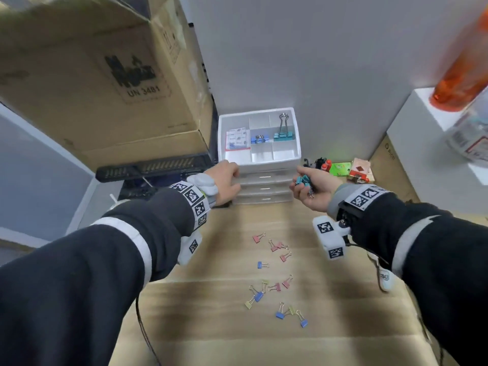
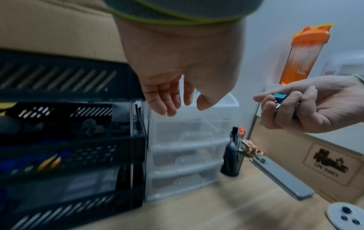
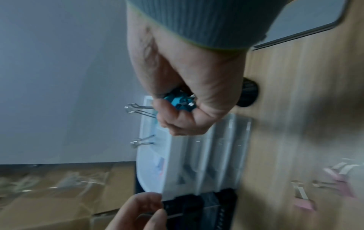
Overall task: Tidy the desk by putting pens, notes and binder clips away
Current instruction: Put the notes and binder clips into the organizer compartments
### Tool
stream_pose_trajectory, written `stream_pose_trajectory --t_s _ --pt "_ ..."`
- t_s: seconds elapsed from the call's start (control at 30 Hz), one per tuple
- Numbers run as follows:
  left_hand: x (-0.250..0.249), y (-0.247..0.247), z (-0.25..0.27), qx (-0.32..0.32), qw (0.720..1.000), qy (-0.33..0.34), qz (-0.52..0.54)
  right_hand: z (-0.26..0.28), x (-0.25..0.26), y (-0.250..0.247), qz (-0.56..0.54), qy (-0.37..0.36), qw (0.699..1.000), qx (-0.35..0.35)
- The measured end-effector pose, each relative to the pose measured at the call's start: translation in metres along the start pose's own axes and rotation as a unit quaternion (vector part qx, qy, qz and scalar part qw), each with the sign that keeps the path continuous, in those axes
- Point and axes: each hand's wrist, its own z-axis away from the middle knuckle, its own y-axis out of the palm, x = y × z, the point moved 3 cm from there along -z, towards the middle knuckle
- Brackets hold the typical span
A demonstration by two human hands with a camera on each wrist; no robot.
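Observation:
A white drawer unit (image 1: pixel 298 154) stands at the back of the desk, its top tray split into compartments. One compartment holds teal binder clips (image 1: pixel 284 136), another blue clips (image 1: pixel 259 139). My right hand (image 1: pixel 301 180) hovers right of the unit's front and grips a bunch of teal binder clips (image 1: pixel 303 180), also seen in the wrist views (image 2: pixel 279 97) (image 3: pixel 178 101). My left hand (image 1: pixel 236 178) is at the unit's front left corner, fingers loosely bent (image 2: pixel 169 107), holding nothing. Several pink, blue and yellow binder clips (image 1: pixel 277 247) lie loose on the wooden desk.
A large cardboard box (image 1: pixel 105 75) sits on black mesh trays (image 1: pixel 153 167) left of the unit. A black pen cup (image 2: pixel 233 158) and a phone (image 2: pixel 281 175) lie to its right. An orange bottle (image 1: pixel 464 70) stands on a white ledge at the far right.

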Motion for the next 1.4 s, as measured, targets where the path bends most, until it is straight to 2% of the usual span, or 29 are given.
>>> stream_pose_trajectory --t_s 0.17,0.33,0.57,0.77,1.03,1.23,1.4 --pt "-0.002 -0.036 -0.021 -0.002 0.999 -0.035 -0.034 0.013 0.047 0.046 0.013 -0.051 0.998 -0.030" --pt "0.001 -0.053 -0.042 -0.007 0.999 -0.024 -0.044 0.006 0.101 0.094 0.009 -0.059 0.998 0.022" --pt "0.001 -0.054 -0.071 0.028 0.998 -0.001 -0.055 -0.002 0.171 0.143 0.078 -0.078 0.994 0.006" --pt "0.005 -0.047 -0.097 0.076 0.991 -0.041 -0.101 -0.039 0.171 0.171 0.157 -0.075 0.984 -0.048" --pt "0.007 -0.034 -0.118 0.117 0.981 -0.031 -0.154 -0.073 0.159 0.170 0.161 -0.061 0.976 -0.133" --pt "0.007 -0.032 -0.121 0.111 0.981 -0.026 -0.154 -0.078 0.152 0.168 0.154 -0.019 0.976 -0.151" --pt "0.009 -0.028 -0.121 0.121 0.980 -0.026 -0.154 -0.084 0.154 0.171 0.201 0.026 0.967 -0.154"
